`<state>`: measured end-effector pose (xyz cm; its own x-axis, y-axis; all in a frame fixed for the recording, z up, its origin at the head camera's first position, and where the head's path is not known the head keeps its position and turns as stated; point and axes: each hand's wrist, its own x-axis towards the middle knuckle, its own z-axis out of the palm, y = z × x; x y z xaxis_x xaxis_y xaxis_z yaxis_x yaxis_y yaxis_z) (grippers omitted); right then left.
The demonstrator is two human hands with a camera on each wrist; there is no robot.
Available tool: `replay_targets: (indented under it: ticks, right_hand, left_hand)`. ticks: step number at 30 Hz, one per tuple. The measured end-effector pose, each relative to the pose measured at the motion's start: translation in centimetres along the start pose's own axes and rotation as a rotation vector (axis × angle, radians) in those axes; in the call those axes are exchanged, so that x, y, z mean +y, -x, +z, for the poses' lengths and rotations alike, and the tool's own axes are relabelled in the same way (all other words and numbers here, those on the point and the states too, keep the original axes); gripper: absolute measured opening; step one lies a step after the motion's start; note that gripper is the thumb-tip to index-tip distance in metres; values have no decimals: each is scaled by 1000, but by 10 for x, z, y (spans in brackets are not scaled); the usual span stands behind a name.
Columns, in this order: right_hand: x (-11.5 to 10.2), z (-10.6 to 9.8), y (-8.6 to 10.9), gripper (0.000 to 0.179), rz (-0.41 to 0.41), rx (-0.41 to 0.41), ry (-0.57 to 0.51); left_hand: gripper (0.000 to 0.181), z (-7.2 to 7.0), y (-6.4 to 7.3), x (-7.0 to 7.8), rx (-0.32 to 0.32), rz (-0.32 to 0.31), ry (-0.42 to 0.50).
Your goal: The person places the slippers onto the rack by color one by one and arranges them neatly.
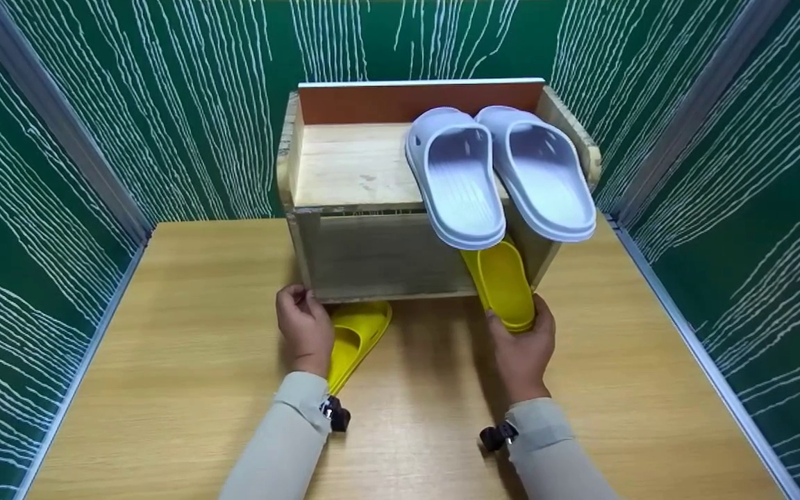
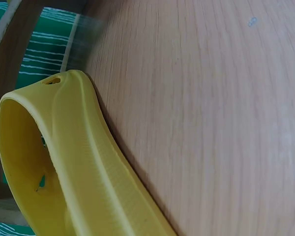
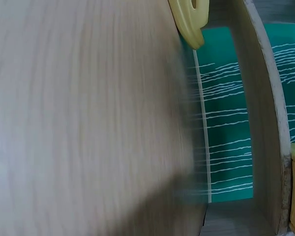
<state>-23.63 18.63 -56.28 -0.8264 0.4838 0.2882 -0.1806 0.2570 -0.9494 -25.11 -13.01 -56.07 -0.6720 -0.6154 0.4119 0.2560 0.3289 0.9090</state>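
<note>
A wooden shoe rack [image 1: 386,253] stands ahead, with a pair of pale lavender clogs [image 1: 466,184] on its top shelf at the right. My left hand [image 1: 305,330] grips the rack's lower left corner, thumb in front. Under that wrist a yellow clog [image 1: 362,330] lies on the table; its strap and opening fill the lower left of the left wrist view. At the rack's lower right, my right hand [image 1: 525,347] holds the heel of another yellow clog [image 1: 504,285], thumb on one side and fingers on the other. That clog's front goes into the lower space, partly hidden under the lavender pair.
The wooden table [image 1: 185,361] runs between green walls [image 1: 39,173] with white wavy lines. Metal edging [image 1: 705,354] borders the table. The rack's side panel [image 3: 265,98] stands close in the right wrist view.
</note>
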Motion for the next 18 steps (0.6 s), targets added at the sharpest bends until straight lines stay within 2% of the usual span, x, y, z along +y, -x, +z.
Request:
replay_targets:
  ticks: [5, 11, 18]
  right_hand:
    - [2, -2, -1, 81, -8, -27, 18]
    - [2, -9, 4, 96, 42, -83, 23]
    - [7, -15, 15, 87, 51, -38, 43]
  left_hand:
    - [13, 1, 0, -2, 24, 36, -11]
    - [15, 1, -1, -1, 9, 13, 1]
    - [16, 0, 0, 1, -17, -31, 4]
